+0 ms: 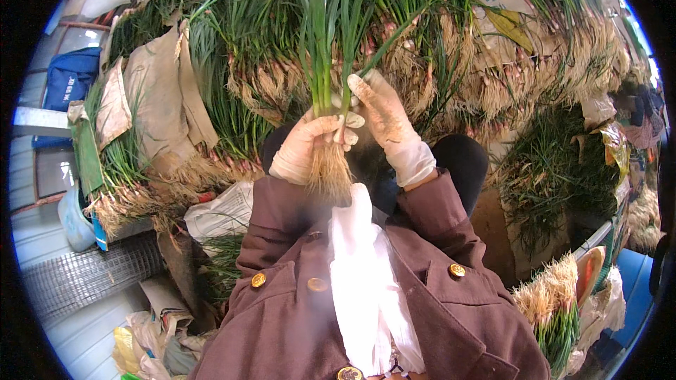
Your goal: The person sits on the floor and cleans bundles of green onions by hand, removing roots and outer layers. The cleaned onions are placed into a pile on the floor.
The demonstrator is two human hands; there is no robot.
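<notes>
My left hand (pixel 299 149), in a pale, translucent glove, is closed around the lower stems of a small bunch of green garlic (pixel 322 84). The bunch stands upright before my chest, its long leaves pointing away from me and its pale, stringy roots (pixel 329 177) hanging below the hand. Just to the right, my gloved right hand (pixel 386 112), soiled on the fingers, pinches a green garlic leaf (pixel 387 46) that slants up to the right. Whether this leaf belongs to the held bunch is hidden by the fingers.
Beyond my hands lie heaps of green garlic (pixel 274 84), roots toward me. Brown sacking (pixel 158 91) covers part of the left heap. Loose green leaves (pixel 556 169) are piled at right. A bundle (pixel 549 302) lies at lower right, wire mesh (pixel 95 274) at lower left.
</notes>
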